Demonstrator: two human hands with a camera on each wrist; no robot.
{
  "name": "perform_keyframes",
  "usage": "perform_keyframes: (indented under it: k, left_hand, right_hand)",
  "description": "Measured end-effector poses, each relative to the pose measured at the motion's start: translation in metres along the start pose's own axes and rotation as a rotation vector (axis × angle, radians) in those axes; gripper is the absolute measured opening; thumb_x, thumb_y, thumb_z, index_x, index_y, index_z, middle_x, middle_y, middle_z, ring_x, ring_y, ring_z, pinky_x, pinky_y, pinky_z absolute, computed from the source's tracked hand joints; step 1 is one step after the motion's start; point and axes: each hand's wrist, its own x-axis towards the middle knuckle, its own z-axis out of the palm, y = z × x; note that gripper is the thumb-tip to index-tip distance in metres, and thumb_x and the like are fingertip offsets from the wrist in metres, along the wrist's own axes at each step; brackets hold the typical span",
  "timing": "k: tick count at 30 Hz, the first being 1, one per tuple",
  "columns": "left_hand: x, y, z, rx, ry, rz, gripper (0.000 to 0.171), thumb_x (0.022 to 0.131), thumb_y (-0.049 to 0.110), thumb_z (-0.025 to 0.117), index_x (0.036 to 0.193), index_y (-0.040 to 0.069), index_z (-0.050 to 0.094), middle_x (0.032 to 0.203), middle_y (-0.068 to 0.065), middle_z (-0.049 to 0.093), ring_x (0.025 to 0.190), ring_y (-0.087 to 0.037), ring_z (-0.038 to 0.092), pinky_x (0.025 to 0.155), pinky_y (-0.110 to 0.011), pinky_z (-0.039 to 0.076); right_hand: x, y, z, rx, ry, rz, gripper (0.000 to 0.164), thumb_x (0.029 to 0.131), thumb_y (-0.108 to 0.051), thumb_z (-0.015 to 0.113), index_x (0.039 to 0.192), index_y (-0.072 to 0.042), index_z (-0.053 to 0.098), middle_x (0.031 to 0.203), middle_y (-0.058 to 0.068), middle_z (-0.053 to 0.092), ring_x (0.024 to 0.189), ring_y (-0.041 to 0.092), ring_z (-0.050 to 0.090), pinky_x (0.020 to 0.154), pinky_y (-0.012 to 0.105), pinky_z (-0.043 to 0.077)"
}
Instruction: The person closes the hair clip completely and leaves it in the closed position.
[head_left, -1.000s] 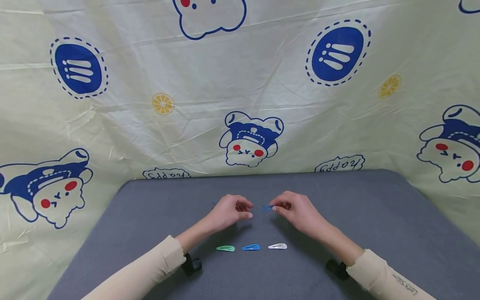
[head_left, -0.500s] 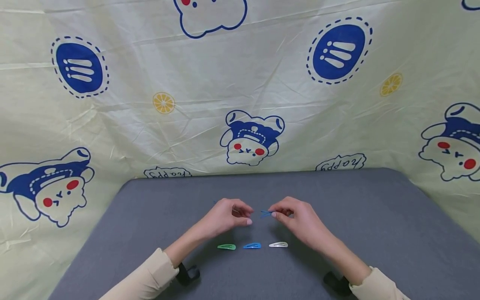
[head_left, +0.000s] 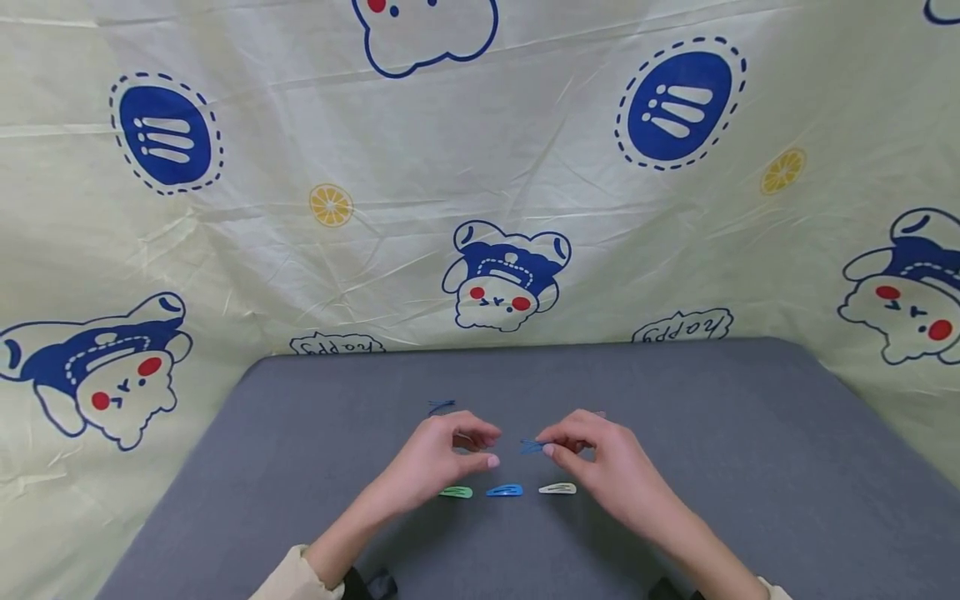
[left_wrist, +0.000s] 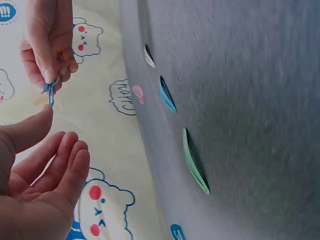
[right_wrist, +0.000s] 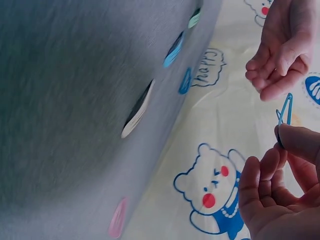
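My right hand (head_left: 607,450) pinches a blue snap hair clip (head_left: 530,447) between thumb and index finger, above the table. In the right wrist view the clip (right_wrist: 287,109) points away from the thumb, its two parts spread in a narrow V. Facing it, my left hand (head_left: 435,462) is empty, thumb and fingers loosely apart, a small gap from the clip's free end. Below the hands a row of snap clips lies on the table: green (head_left: 457,492), blue (head_left: 505,491) and white (head_left: 557,488). The left hand overlaps the green one's end.
Farther back on the grey table (head_left: 697,400) lies another blue clip (head_left: 441,405), beyond the left hand. A pink clip (right_wrist: 118,218) is mostly hidden behind the right hand in the head view. A printed cloth (head_left: 405,275) hangs behind the table's far edge.
Both hands have come nearer to me, the right one still pinching the blue clip. The far blue clip now shows more beyond the left hand, and a bit of pink shows behind the right.
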Motion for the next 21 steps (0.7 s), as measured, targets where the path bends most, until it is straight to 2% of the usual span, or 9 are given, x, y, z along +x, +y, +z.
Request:
perform_keyframes:
  k: [4, 8, 14, 21]
  left_hand:
    - [-0.01, 0.008, 0.004, -0.025, 0.019, -0.011, 0.025, 0.087, 0.016, 0.077, 0.112, 0.015, 0.072, 0.102, 0.01, 0.066, 0.099, -0.023, 0.063, 0.092, -0.044, 0.05]
    - [-0.019, 0.018, 0.005, -0.004, 0.026, -0.013, 0.023, 0.086, 0.017, 0.078, 0.109, 0.017, 0.073, 0.1, 0.013, 0.065, 0.096, -0.017, 0.062, 0.09, -0.041, 0.05]
    - [-0.031, 0.025, 0.004, 0.05, 0.064, 0.034, 0.025, 0.084, 0.015, 0.079, 0.108, 0.02, 0.074, 0.1, 0.015, 0.065, 0.094, -0.008, 0.061, 0.086, -0.033, 0.051]
    - [-0.035, 0.031, 0.008, 0.05, 0.071, 0.097, 0.027, 0.082, 0.02, 0.082, 0.108, 0.018, 0.074, 0.1, 0.016, 0.064, 0.094, -0.008, 0.06, 0.085, -0.03, 0.051]
  right_hand:
    - [-0.007, -0.008, 0.002, 0.009, 0.003, -0.014, 0.019, 0.089, -0.013, 0.074, 0.095, -0.031, 0.074, 0.089, -0.018, 0.061, 0.078, 0.008, 0.057, 0.064, 0.027, 0.049]
    - [-0.014, -0.016, 0.004, 0.001, 0.013, -0.025, 0.02, 0.088, -0.012, 0.075, 0.094, -0.031, 0.074, 0.089, -0.02, 0.06, 0.077, 0.006, 0.057, 0.065, 0.026, 0.05]
    - [-0.02, -0.027, 0.006, -0.005, 0.018, -0.059, 0.021, 0.087, -0.012, 0.075, 0.095, -0.032, 0.074, 0.089, -0.02, 0.058, 0.077, 0.004, 0.056, 0.066, 0.026, 0.05]
    - [-0.026, -0.031, 0.009, -0.011, 0.059, -0.085, 0.023, 0.085, -0.012, 0.077, 0.094, -0.033, 0.074, 0.089, -0.022, 0.057, 0.077, 0.001, 0.056, 0.067, 0.026, 0.05]
